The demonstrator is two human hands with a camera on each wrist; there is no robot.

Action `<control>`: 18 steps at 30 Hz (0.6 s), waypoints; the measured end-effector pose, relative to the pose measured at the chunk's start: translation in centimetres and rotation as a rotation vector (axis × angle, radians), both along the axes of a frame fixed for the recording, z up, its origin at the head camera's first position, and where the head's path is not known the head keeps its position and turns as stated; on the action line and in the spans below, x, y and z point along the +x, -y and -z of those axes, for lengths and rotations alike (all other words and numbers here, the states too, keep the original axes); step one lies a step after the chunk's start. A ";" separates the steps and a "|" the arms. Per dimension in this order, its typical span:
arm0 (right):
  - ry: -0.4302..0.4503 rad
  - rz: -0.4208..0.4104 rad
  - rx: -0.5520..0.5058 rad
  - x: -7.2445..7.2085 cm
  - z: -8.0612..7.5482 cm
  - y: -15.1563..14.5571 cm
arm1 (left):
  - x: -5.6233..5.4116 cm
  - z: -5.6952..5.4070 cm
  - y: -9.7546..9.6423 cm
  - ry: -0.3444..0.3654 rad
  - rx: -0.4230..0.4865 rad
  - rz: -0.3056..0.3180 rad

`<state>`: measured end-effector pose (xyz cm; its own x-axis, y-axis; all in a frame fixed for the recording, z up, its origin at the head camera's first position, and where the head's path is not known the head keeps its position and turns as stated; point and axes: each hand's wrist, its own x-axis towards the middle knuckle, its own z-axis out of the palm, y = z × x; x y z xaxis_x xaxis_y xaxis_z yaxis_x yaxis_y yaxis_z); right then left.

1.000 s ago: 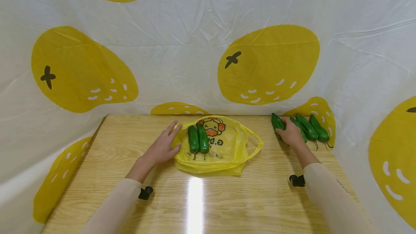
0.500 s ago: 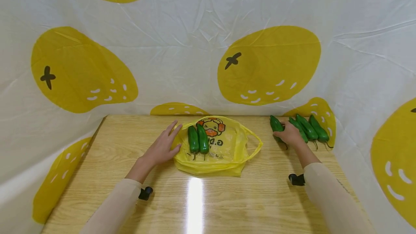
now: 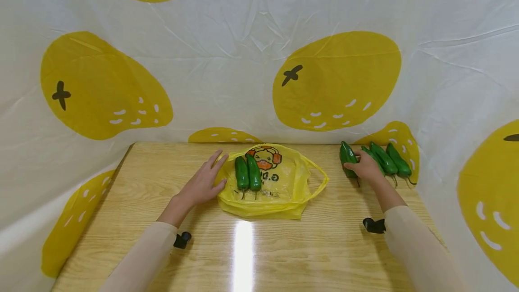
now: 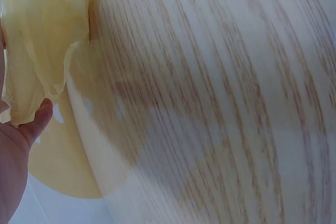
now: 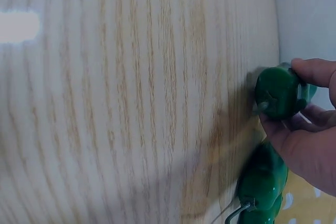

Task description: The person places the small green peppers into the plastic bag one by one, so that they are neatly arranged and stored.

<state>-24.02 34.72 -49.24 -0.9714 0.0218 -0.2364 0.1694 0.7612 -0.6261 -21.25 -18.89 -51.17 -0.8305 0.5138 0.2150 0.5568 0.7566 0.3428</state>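
My right hand (image 3: 368,168) pinches a glossy green pepper (image 3: 347,157) between thumb and fingers at the back right of the table. In the right wrist view the stem end of this pepper (image 5: 275,94) faces the camera. Beside that hand lie three more green peppers (image 3: 384,158), one partly covered by it. My left hand (image 3: 199,184), fingers spread and relaxed, rests at the left edge of a flat yellow plastic bag (image 3: 289,184). Its thumb (image 4: 43,117) touches the bag's edge in the left wrist view. Two green peppers (image 3: 248,175) lie side by side on the bag, stems toward me.
The wooden table (image 3: 284,256) runs back to a white cloth (image 3: 219,84) with large yellow fruit prints, which also hangs at both sides. A handle loop (image 3: 322,179) of the bag points right. Bare wood lies between the bag and the right-hand peppers.
The pepper in my right hand has shifted slightly, first a little left and toward me, then back to the right. My left hand, the bag and the other peppers have stayed put.
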 end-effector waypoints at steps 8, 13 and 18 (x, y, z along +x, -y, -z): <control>0.017 0.021 -0.088 1.4 -1.4 -0.1 | 0.2 -0.2 -0.1 0.007 -0.003 0.000; 0.030 0.023 -0.112 2.0 -2.5 0.0 | 0.3 -0.4 0.0 0.016 -0.001 -0.013; 0.037 -0.003 -0.106 2.7 -3.6 0.4 | 0.2 -0.4 0.0 0.019 0.002 -0.010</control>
